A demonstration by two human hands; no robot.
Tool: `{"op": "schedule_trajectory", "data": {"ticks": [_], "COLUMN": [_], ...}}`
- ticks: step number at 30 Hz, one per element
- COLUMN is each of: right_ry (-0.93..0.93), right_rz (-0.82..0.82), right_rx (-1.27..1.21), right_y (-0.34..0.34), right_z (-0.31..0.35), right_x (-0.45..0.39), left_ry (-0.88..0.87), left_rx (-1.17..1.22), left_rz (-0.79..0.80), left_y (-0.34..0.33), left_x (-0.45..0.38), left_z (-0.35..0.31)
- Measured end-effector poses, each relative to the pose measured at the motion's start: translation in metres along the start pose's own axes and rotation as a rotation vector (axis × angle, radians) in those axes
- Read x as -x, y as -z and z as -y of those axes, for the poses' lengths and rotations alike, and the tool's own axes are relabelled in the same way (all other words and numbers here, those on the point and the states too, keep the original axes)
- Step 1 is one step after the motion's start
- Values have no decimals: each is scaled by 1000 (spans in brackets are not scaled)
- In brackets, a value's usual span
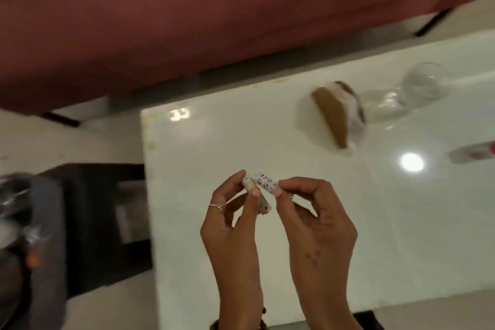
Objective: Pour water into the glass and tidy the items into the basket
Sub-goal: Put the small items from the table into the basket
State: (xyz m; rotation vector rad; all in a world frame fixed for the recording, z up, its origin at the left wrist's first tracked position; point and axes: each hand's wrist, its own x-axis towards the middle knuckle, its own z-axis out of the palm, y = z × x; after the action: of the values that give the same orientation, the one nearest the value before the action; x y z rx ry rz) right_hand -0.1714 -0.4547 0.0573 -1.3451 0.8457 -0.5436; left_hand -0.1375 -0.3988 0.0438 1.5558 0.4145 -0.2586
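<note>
A small white printed packet (261, 186) is held up over the near middle of the white tabletop (203, 147), pinched from both ends: the left hand (233, 225) grips its left part between thumb and fingertips, and the right hand (316, 220) nips the right end. It looks like a sachet being torn or folded, though blur hides which. To do it well, the pinches should sit close together and the pull stay short, so nothing spills.

Toward the far right corner stands the glass (426, 83), clear and blurred, with a white basket (332, 118) just beside it. A small tube-like item (474, 154) lies at the right edge. Nothing stands between hands and basket.
</note>
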Motion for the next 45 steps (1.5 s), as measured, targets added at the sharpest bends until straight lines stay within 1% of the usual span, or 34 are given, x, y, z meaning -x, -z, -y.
{"op": "schedule_trajectory", "data": {"ticks": [3, 6, 9, 11, 12, 14, 16, 17, 19, 21, 23, 25, 26, 27, 29, 30, 31, 32, 35, 37, 39, 41, 43, 45], "right_ry": [-67, -78, -17, 22, 35, 127, 255, 298, 369, 438, 537, 605, 616, 617, 605, 591, 552, 492, 338, 276, 215, 203, 176, 137], "right_rz": [236, 476, 705, 852, 912, 991, 990, 974, 953, 933, 936, 974, 994, 1010, 1017, 1009, 990, 964, 817, 738, 637, 522, 415, 275], "right_rx": [-14, 38, 150, 253, 292, 425, 551, 588, 671, 753, 827, 881, 900, 911, 874, 813, 731, 641, 399, 326, 304, 351, 413, 462], "right_y": [-92, -181, -252, -290, -303, -330, -354, -364, -385, -399, -408, -413, -415, -416, -411, -405, -397, -388, -333, -283, -218, -144, -74, 3], "right_z": [-10, -26, -48, -68, -78, -98, -116, -122, -132, -141, -148, -152, -153, -152, -147, -143, -137, -131, -110, -100, -92, -87, -83, -80], "right_x": [55, 110, 154, 178, 183, 190, 187, 181, 172, 161, 152, 147, 146, 146, 144, 142, 141, 140, 122, 105, 82, 52, 25, -4], "left_ry": [-52, -120, -103, -70, -46, -16, -9, -28, -87, -116, -71, -12, -8, -45, -92, -130, -160, -227, -348, -373, -382, -374, -418, -447], "left_rx": [34, 22, -80, -214, -262, -262, -223, -258, -319, -276, -270, -239, -244, -259, -339, -392, -375, -371, -349, -347, -384, -418, -467, -514], "left_rz": [-200, -417, -560, -603, -605, -568, -521, -513, -530, -538, -542, -553, -528, -548, -600, -569, -522, -512, -404, -311, -188, -42, 133, 299], "left_y": [107, 218, 309, 356, 369, 386, 388, 384, 378, 371, 366, 365, 365, 367, 366, 362, 356, 352, 311, 273, 224, 164, 108, 45], "left_x": [-31, -61, -84, -98, -106, -125, -146, -157, -182, -205, -223, -235, -237, -235, -229, -220, -211, -201, -163, -132, -100, -67, -38, -7], "left_z": [-15, -23, -18, -5, 1, 14, 24, 27, 34, 38, 42, 47, 46, 43, 36, 30, 25, 24, 13, 13, 21, 35, 52, 66]}}
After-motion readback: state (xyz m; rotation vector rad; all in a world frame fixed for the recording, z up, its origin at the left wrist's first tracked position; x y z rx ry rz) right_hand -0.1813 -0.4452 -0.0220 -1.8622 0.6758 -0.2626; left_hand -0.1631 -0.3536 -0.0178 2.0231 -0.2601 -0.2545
